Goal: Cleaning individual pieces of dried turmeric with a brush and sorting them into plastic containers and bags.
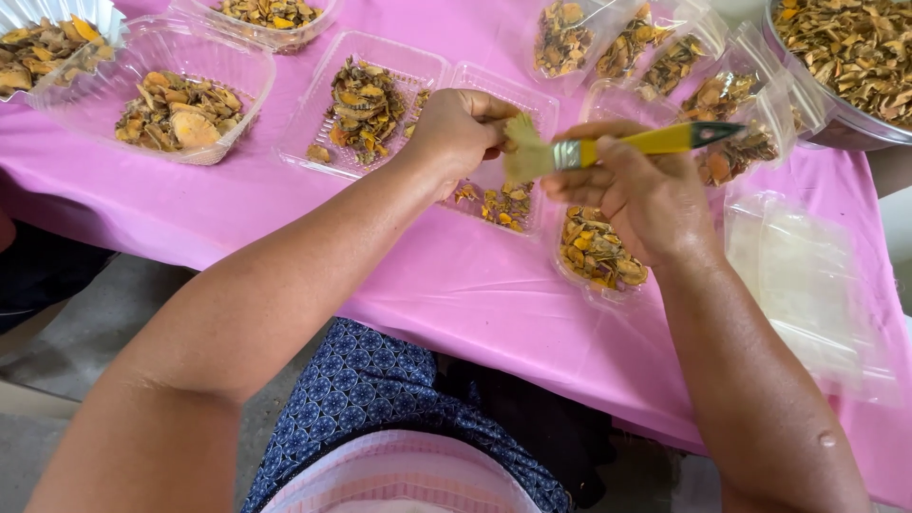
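Observation:
My right hand (644, 190) grips a paintbrush (608, 147) with a yellow handle and pale bristles, held level above the pink tablecloth (456, 285). My left hand (458, 131) is closed right at the bristles; what its fingers pinch is hidden. Both hands hover over a clear plastic tray (503, 204) that holds a few dried orange-yellow slices. A clear bag of the same dried slices (594, 252) lies under my right hand.
Clear trays of dried slices (366, 104) (180, 114) line the far left. Several filled clear bags (665, 57) lie at the back right beside a metal bowl (855, 47) heaped with slices. Empty clear bags (807, 285) are stacked at the right.

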